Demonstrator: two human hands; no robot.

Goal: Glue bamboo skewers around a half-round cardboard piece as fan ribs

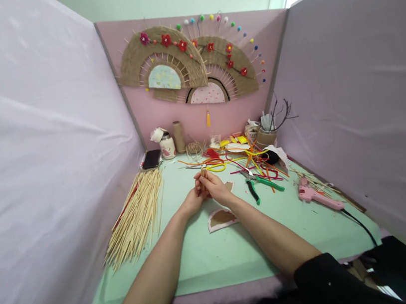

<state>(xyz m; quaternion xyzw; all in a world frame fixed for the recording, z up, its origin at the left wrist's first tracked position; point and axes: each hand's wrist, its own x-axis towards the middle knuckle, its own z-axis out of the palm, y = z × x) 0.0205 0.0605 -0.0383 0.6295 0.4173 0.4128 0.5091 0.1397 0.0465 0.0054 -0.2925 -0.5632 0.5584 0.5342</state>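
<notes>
My left hand [194, 198] and my right hand [213, 185] meet over the middle of the green mat [210, 256]. Both are closed in a pinch on a small tan piece [203, 173] that sticks up between the fingertips; what it is I cannot make out. Just below the wrists lies a half-round cardboard piece [220, 218] with a white edge. A second cardboard scrap [229, 186] shows under my right hand.
A bundle of thin bamboo sticks [136, 216] lies at the left. Green-handled pliers [258, 183], coloured pipe cleaners [249, 160] and a pink glue gun [315, 195] lie at the right. A phone [151, 159], jar [167, 146] and twine spool [178, 136] stand at the back. Woven fans [191, 65] hang on the wall.
</notes>
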